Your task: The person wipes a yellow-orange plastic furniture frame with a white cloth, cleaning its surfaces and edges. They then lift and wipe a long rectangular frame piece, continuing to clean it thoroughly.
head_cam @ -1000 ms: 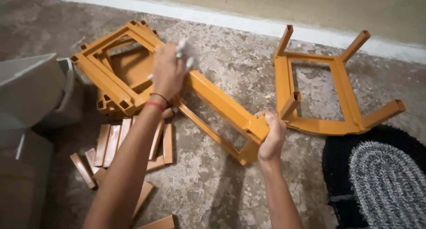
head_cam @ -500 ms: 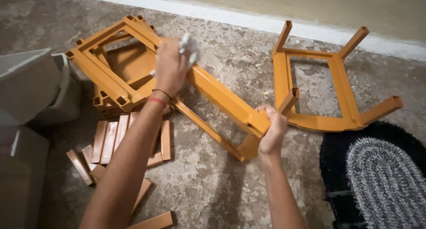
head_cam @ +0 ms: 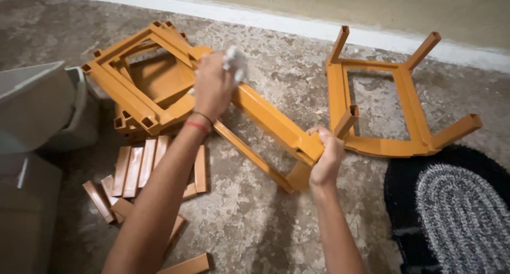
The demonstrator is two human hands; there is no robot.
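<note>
An orange plastic frame (head_cam: 271, 122) is held tilted above the stone floor. My right hand (head_cam: 325, 157) grips its near corner. My left hand (head_cam: 213, 85) is closed on a crumpled white cloth (head_cam: 235, 61) and presses it onto the frame's upper bar. A red and a dark band sit on my left wrist. Behind my left hand lies a stack of similar orange frames (head_cam: 135, 82).
A second orange frame with upright legs (head_cam: 396, 101) lies at the right by the wall's white base. Several orange slats (head_cam: 143, 173) lie on the floor at the left. A grey bin (head_cam: 40, 104) stands far left. A black and grey oval rug (head_cam: 457, 210) is at the bottom right.
My left hand with the cloth has slid a little to the right and down along the frame's bar. My right hand keeps its grip on the corner.
</note>
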